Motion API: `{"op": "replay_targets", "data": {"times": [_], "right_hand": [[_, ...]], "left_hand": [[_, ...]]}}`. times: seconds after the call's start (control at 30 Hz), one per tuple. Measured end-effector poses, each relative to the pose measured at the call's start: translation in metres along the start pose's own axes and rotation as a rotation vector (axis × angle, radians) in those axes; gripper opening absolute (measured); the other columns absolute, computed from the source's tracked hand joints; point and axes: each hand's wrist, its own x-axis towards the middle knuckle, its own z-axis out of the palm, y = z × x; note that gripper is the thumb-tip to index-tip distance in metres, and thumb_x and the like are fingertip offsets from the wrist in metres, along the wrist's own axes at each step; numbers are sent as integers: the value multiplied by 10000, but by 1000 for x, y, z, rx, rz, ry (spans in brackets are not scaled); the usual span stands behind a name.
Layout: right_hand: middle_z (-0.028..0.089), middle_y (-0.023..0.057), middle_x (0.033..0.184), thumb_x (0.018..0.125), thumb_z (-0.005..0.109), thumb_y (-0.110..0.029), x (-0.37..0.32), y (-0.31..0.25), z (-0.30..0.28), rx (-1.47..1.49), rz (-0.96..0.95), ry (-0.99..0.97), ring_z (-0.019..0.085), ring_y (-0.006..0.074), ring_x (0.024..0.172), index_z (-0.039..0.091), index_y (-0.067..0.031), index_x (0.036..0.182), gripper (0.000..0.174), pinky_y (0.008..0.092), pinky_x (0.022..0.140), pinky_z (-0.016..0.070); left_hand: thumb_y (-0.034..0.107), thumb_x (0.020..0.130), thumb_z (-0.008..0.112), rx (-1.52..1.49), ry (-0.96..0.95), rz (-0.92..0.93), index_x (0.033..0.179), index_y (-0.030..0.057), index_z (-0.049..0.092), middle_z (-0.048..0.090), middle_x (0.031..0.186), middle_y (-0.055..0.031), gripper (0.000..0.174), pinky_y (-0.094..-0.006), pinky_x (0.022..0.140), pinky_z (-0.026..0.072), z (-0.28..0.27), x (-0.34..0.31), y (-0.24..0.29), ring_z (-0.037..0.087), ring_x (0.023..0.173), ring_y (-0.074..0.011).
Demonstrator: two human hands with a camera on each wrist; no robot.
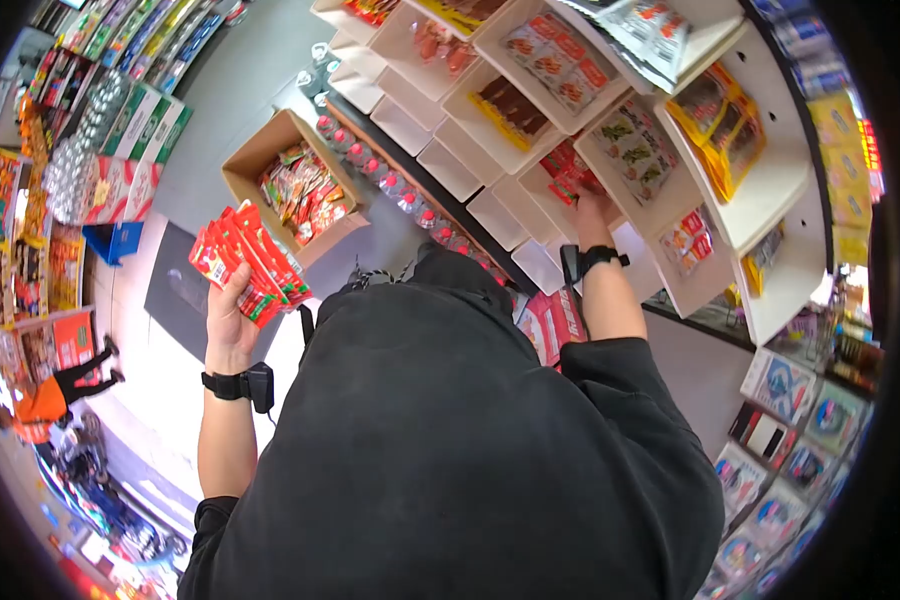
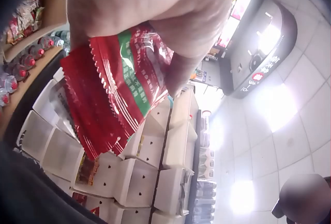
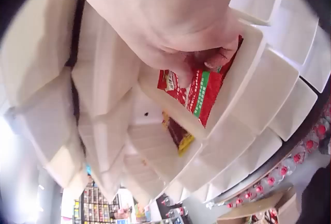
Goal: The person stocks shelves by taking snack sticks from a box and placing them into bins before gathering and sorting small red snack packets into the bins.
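Up at the left of the head view, my left hand grips a fanned bunch of red snack packets. In the left wrist view, the packets show crimped edges and a green stripe, with the fingers curled over their upper end. My right hand reaches down into a white bin on the shelf rack. There its thumb and fingers pinch a red packet with a green stripe, seen in the right wrist view. More red packets lie in that bin, partly hidden by the hand.
An open cardboard box of loose packets stands on the floor at left. Bottles with red caps line the rack's base. Neighbouring bins hold yellow-edged packs and clear-fronted snack packs. A person in orange is far left.
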Motion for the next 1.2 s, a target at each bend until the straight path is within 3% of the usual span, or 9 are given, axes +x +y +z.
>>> {"op": "replay_targets", "data": {"times": [0.17, 0.23, 0.27, 0.43, 0.6, 0.7, 0.83, 0.93, 1.2], "right_hand": [[714, 102, 1142, 889, 764, -31, 98, 56, 3, -325, 111, -58, 698, 228, 991, 686, -72, 1192, 315, 336, 714, 583], [721, 87, 1152, 935, 737, -88, 86, 39, -3, -1305, -616, -170, 697, 237, 1062, 665, -45, 1218, 296, 356, 806, 593], [721, 87, 1152, 935, 737, -88, 71, 22, 13, -1307, -621, -187, 697, 237, 1062, 665, -45, 1218, 296, 356, 806, 593], [514, 156, 1546, 1059, 488, -513, -54, -116, 55, -635, 341, -199, 501, 265, 1402, 365, -48, 1600, 724, 335, 1142, 393], [484, 134, 1576, 1078, 459, -445, -11, -50, 24, -445, 332, -249, 476, 263, 1425, 413, -23, 1570, 650, 341, 1145, 389], [442, 173, 1604, 1076, 424, -531, 112, 32, -29, -1954, -362, -671, 378, 263, 1500, 326, -81, 1618, 711, 361, 1204, 323], [766, 108, 1089, 970, 699, -305, 9, 7, 40, -838, -293, -175, 711, 230, 991, 710, 15, 1179, 382, 358, 843, 530], [696, 39, 824, 930, 762, -116, -133, -65, 88, -465, -162, -443, 634, 94, 713, 719, 39, 971, 166, 258, 653, 517], [689, 73, 799, 876, 824, -145, -388, -199, 227, -489, -539, -1083, 624, 119, 655, 707, -6, 932, 190, 287, 614, 513]], "left_hand": [[69, 989, 669, -57, 94, 21, 1424, 2, 486, 648, 1338, -157, 477, -514, 989, 592, 12, -21, -19, 692, 1162, -302], [130, 1001, 670, -9, 107, 49, 1453, -4, 453, 631, 1355, -158, 518, -502, 999, 585, 11, -30, -26, 673, 1194, -295], [123, 1003, 665, -44, 117, 53, 1456, -2, 450, 632, 1353, -156, 517, -503, 1002, 584, 8, -33, -31, 675, 1187, -294], [114, 1010, 649, -72, 184, 72, 1459, 2, 449, 633, 1349, -156, 505, -506, 1002, 584, 8, -41, -38, 677, 1181, -296], [115, 1009, 646, -67, 155, 52, 1461, 5, 453, 636, 1347, -156, 503, -515, 1014, 575, 5, -30, -37, 671, 1196, -305], [93, 966, 693, -40, 96, 32, 1465, 4, 459, 626, 1391, -148, 558, -514, 1046, 550, 15, -18, -27, 657, 1230, -306], [66, 927, 758, -116, 39, 15, 1380, 38, 550, 684, 1292, -82, 499, -424, 981, 580, 27, -1, -9, 686, 1159, -218], [104, 955, 731, -84, -87, -47, 1419, 33, 509, 667, 1321, -108, 519, -471, 974, 594, 17, 8, 3, 692, 1160, -259], [103, 925, 781, -42, -289, -138, 1346, 46, 586, 703, 1246, -87, 468, -407, 909, 612, 31, 20, 16, 716, 1070, -215]]}}
